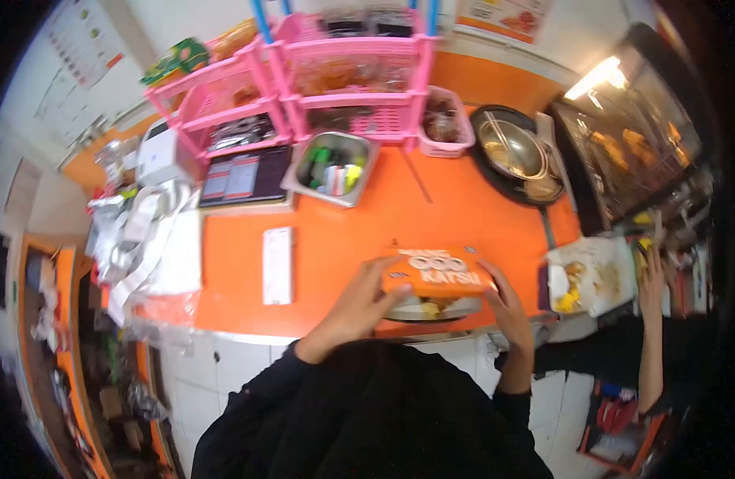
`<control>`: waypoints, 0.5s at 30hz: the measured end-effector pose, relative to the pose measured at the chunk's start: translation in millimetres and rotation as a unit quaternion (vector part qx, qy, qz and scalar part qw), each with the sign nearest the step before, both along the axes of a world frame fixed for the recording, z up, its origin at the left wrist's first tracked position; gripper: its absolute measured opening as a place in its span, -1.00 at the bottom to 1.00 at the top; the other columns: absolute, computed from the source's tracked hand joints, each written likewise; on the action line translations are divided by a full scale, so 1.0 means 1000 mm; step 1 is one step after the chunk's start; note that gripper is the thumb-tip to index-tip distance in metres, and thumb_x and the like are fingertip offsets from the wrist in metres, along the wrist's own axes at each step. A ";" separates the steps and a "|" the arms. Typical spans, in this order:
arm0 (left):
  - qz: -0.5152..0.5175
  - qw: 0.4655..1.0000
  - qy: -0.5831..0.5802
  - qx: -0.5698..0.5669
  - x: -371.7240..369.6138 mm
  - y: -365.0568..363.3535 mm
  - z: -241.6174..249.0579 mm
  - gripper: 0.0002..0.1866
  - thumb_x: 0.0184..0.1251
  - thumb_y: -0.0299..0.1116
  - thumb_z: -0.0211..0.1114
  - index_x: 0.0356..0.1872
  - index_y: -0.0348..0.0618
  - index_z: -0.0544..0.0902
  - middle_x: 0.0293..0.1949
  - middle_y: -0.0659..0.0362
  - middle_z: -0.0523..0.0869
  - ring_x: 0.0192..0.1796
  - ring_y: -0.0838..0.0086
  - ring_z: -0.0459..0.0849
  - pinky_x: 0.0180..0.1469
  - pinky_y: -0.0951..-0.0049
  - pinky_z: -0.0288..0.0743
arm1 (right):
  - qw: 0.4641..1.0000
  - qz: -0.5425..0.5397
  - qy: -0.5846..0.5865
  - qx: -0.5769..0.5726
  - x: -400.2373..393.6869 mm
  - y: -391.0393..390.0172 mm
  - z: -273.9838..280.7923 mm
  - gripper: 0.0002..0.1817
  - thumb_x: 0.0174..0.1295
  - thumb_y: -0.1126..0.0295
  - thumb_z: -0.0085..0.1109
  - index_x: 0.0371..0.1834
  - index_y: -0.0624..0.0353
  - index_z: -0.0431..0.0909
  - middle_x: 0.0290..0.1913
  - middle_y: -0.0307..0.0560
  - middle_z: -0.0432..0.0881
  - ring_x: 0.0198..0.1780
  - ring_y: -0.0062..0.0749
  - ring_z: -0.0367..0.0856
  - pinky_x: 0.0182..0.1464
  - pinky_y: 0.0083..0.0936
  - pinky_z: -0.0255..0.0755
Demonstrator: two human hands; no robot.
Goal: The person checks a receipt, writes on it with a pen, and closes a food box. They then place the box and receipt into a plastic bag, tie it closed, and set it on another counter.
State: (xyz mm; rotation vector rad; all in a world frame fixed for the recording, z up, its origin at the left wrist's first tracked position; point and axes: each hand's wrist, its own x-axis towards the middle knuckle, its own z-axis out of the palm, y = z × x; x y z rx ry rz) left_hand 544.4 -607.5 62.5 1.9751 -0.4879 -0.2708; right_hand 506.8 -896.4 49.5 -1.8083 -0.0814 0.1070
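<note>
My left hand (359, 300) grips the left side of an orange takeaway box (441, 273) with pale lettering that includes "KATSU". Thumb and fingers are spread across its left corner. On the opposite side, my right hand (509, 308) has its fingers along the box's right edge. Browned food (433, 307) shows just below the box's near edge, over a pale, rounded surface with a dark rim at the counter's front. The box hides most of what lies under it.
Left of the box, a white slip (278, 266) lies on the orange counter (343, 239). Behind are a metal tray (366, 170) of markers and pink racks (351, 49). A black pan (489, 180) stands back right, near a lit display case (623, 136). Another person's arm (651, 335) reaches in at right.
</note>
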 end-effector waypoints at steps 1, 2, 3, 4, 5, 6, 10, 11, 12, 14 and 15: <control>-0.016 0.999 -0.019 0.025 -0.004 0.001 -0.013 -0.38 0.40 0.00 0.10 0.38 -0.05 0.22 0.26 -0.29 0.23 0.22 0.07 0.37 0.09 0.29 0.41 | 1.000 0.008 0.008 0.010 -0.004 -0.006 -0.018 -0.43 0.36 0.23 0.05 0.35 0.32 0.23 0.35 0.03 0.30 0.40 -0.34 0.19 0.39 -0.43 0.06; -0.026 0.998 -0.038 0.053 -0.006 0.001 -0.025 -0.36 0.41 -0.05 0.11 0.42 -0.02 0.17 0.37 -0.34 0.09 0.38 0.00 0.25 0.14 0.25 0.38 | 1.000 0.008 0.018 -0.001 -0.007 -0.006 -0.023 -0.42 0.33 0.25 0.09 0.35 0.31 0.24 0.36 0.05 0.30 0.41 -0.30 0.20 0.40 -0.41 0.04; -0.032 0.999 0.008 -0.008 -0.011 0.003 -0.028 -0.34 0.40 -0.11 0.13 0.44 0.01 0.12 0.41 -0.30 -0.04 0.45 0.00 0.07 0.23 0.22 0.30 | 0.999 0.011 0.027 -0.012 -0.009 -0.007 -0.025 -0.41 0.31 0.26 0.13 0.35 0.30 0.25 0.37 0.06 0.29 0.41 -0.25 0.21 0.42 -0.39 0.03; -0.037 0.995 0.046 -0.074 -0.013 0.005 -0.031 -0.32 0.40 -0.18 0.15 0.46 0.04 0.07 0.46 -0.26 -0.16 0.51 -0.01 -0.10 0.32 0.19 0.22 | 0.996 0.028 0.003 -0.083 -0.009 -0.017 -0.037 -0.43 0.29 0.26 0.15 0.31 0.30 0.30 0.37 0.08 0.28 0.41 -0.23 0.20 0.42 -0.37 0.02; -0.050 0.994 0.060 -0.077 -0.015 0.009 -0.037 -0.28 0.36 -0.17 0.19 0.47 0.07 0.06 0.47 -0.20 -0.19 0.51 0.00 -0.11 0.36 0.18 0.16 | 0.987 0.039 -0.030 -0.154 -0.011 -0.024 -0.049 -0.45 0.28 0.25 0.17 0.28 0.31 0.36 0.38 0.09 0.27 0.42 -0.20 0.20 0.42 -0.34 0.02; -0.058 0.995 0.023 -0.072 -0.015 0.013 -0.046 -0.27 0.32 -0.16 0.21 0.46 0.10 0.08 0.48 -0.16 -0.19 0.51 0.02 -0.08 0.39 0.18 0.12 | 0.988 0.011 -0.020 -0.154 -0.015 -0.023 -0.055 -0.49 0.27 0.25 0.17 0.22 0.31 0.43 0.38 0.10 0.28 0.42 -0.18 0.20 0.41 -0.32 0.02; -0.072 0.967 -0.244 0.023 -0.007 0.020 -0.077 -0.23 0.18 -0.10 0.27 0.44 0.20 0.16 0.50 -0.04 -0.13 0.48 0.09 0.05 0.44 0.14 0.05 | 0.988 -0.032 -0.027 -0.146 -0.010 -0.021 -0.050 -0.60 0.24 0.32 0.20 0.10 0.29 0.55 0.37 0.05 0.31 0.38 -0.17 0.24 0.37 -0.34 0.08; -0.072 0.951 -0.290 0.078 -0.006 0.024 -0.078 -0.21 0.13 -0.06 0.28 0.43 0.21 0.18 0.50 -0.03 -0.10 0.48 0.09 0.05 0.44 0.11 0.04 | 0.980 -0.018 -0.058 -0.188 -0.002 -0.019 -0.041 -0.64 0.24 0.33 0.19 0.04 0.30 0.58 0.36 0.05 0.32 0.35 -0.17 0.27 0.35 -0.32 0.10; -0.080 0.929 -0.337 0.129 -0.004 0.026 -0.078 -0.19 0.08 -0.03 0.30 0.42 0.21 0.20 0.50 -0.01 -0.08 0.48 0.09 0.05 0.44 0.08 0.02 | 0.968 -0.013 -0.090 -0.233 0.009 -0.019 -0.027 -0.68 0.25 0.34 0.18 -0.01 0.30 0.60 0.35 0.05 0.33 0.33 -0.17 0.30 0.33 -0.30 0.12; -0.088 0.936 -0.310 0.144 -0.005 0.035 -0.063 -0.19 0.07 -0.05 0.34 0.40 0.14 0.24 0.48 0.01 0.01 0.47 0.10 0.08 0.42 0.03 0.04 | 0.944 -0.012 -0.147 -0.296 0.028 -0.008 -0.006 -0.75 0.25 0.36 0.15 -0.12 0.32 0.63 0.31 0.04 0.37 0.28 -0.17 0.35 0.29 -0.27 0.17; -0.095 0.938 -0.297 0.152 -0.007 0.043 -0.057 -0.20 0.07 -0.06 0.35 0.39 0.10 0.26 0.47 0.02 0.05 0.46 0.11 0.10 0.41 0.00 0.05 | 0.934 -0.017 -0.167 -0.316 0.031 0.002 0.001 -0.78 0.26 0.38 0.14 -0.17 0.32 0.63 0.29 0.03 0.39 0.26 -0.17 0.37 0.27 -0.26 0.19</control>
